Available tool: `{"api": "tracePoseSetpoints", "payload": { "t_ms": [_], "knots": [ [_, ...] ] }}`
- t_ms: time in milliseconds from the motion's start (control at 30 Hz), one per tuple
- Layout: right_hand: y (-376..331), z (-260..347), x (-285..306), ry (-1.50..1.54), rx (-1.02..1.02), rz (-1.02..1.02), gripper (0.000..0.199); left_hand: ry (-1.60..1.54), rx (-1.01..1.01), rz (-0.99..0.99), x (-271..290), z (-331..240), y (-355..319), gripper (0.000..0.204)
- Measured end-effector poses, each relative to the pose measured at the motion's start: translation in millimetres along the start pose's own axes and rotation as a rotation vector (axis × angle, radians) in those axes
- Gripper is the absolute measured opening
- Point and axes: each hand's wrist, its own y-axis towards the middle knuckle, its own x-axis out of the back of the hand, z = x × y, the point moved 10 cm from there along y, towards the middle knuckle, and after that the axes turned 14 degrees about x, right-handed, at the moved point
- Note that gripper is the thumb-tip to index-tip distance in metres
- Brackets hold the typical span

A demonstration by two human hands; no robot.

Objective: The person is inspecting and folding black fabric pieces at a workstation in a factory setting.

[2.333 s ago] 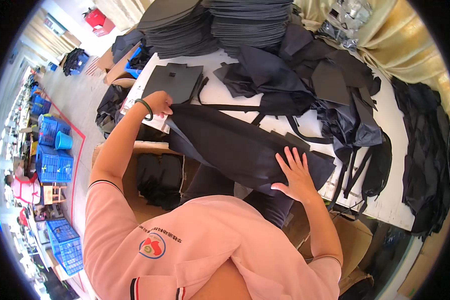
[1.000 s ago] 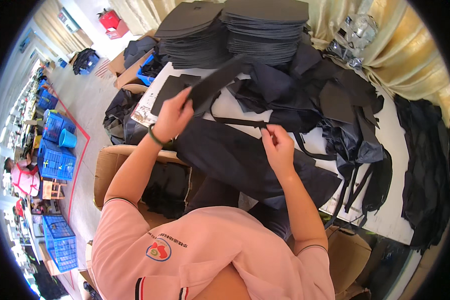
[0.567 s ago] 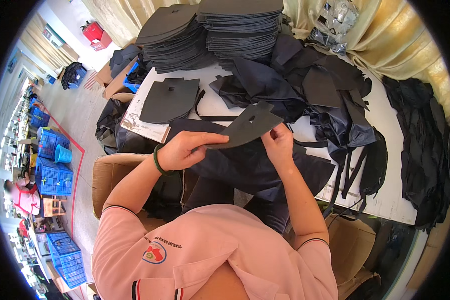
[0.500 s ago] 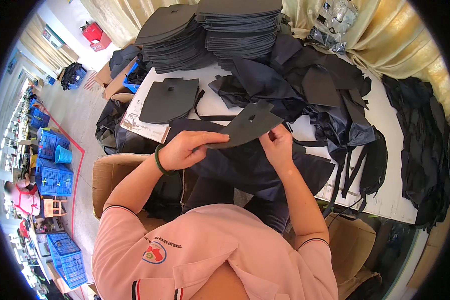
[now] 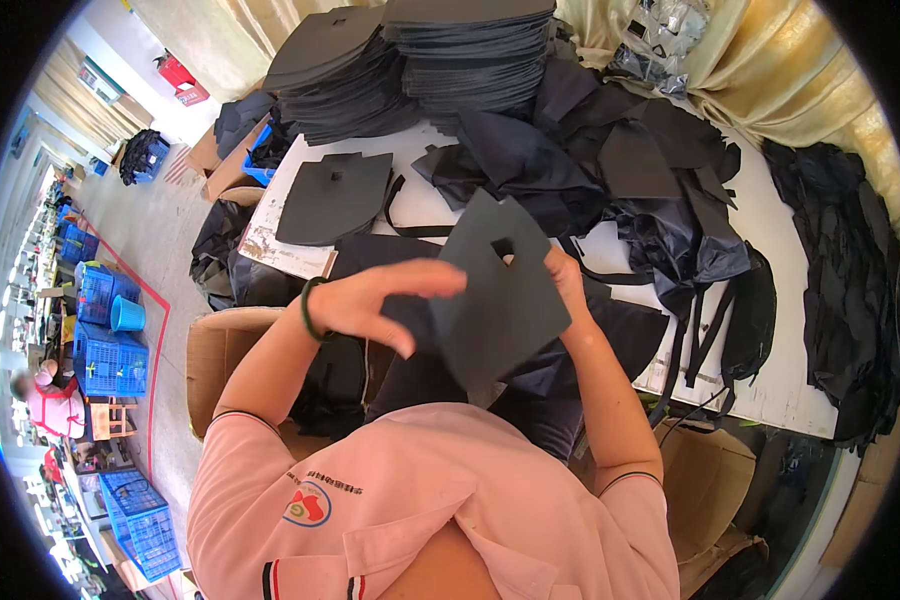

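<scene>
1. Turned since half a second ago, the panel (image 5: 495, 315) now shows its broad face; before, it was tilted nearly flat, and the left hand (image 5: 375, 303) was pinching its left end.
2. Left hand has now opened: thumb and fingers stand wide apart at the left edge of the panel. Whether the fingertips touch it, I cannot tell.
3. Right hand (image 5: 568, 283) holds the panel by its right edge, with fingers partly hidden behind; some skin shows through the small square hole.
4. The panel is dark grey, and it is held upright above the black cloth (image 5: 625, 338), which lies over the near edge of the table (image 5: 785, 375).
5. Left on the table, beyond the left hand, lies a small pile (image 5: 335, 205) of similar panels, with a black strap (image 5: 420, 231) just right of it.
6. At the far side stand two tall stacks, the left one (image 5: 335, 85) leaning.
7. Right of them is a heap (image 5: 535, 170) of black fabric.
8. An open carton (image 5: 228, 365) stands near, at the left, below the table.
</scene>
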Motion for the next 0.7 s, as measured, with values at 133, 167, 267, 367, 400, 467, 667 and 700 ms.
{"api": "tracePoseSetpoints", "payload": {
  "t_ms": [133, 167, 267, 367, 400, 467, 667, 700],
  "knots": [
    [7.3, 12.9, -20.3, -0.015, 0.059, 0.187, 0.018, 0.086, 0.049, -0.504, 22.7, 14.3, 33.6, 0.049],
    [7.8, 14.4, -22.8, 0.059, 0.020, 0.204, 0.019, 0.130, 0.005, -0.557, 19.7, 11.9, 38.6, 0.042],
    [-4.4, 8.4, -24.4, 0.497, -0.354, 0.178, 0.026, 0.291, -0.135, -0.698, 9.6, -2.5, 48.0, 0.025],
    [-23.7, 18.3, -16.4, 0.546, -0.596, 0.285, 0.037, 0.590, -0.283, -0.831, -2.5, -28.1, 49.5, 0.022],
    [-28.9, 21.5, -13.4, 0.479, -0.632, 0.353, 0.041, 0.631, -0.313, -0.821, -7.4, -33.5, 51.7, 0.021],
    [-24.6, 25.9, -11.3, 0.378, -0.571, 0.437, 0.044, 0.712, -0.331, -0.798, -13.9, -39.7, 56.6, 0.019],
    [-24.4, -11.6, 55.1, 0.013, -0.547, 0.337, 0.049, -0.405, -0.079, -0.698, 45.3, 17.5, 35.4, 0.013],
    [-31.1, -27.8, 62.6, 0.028, -0.616, 0.324, 0.048, -0.501, -0.109, -0.725, 60.8, 23.5, 21.8, 0.014]
  ]
}}
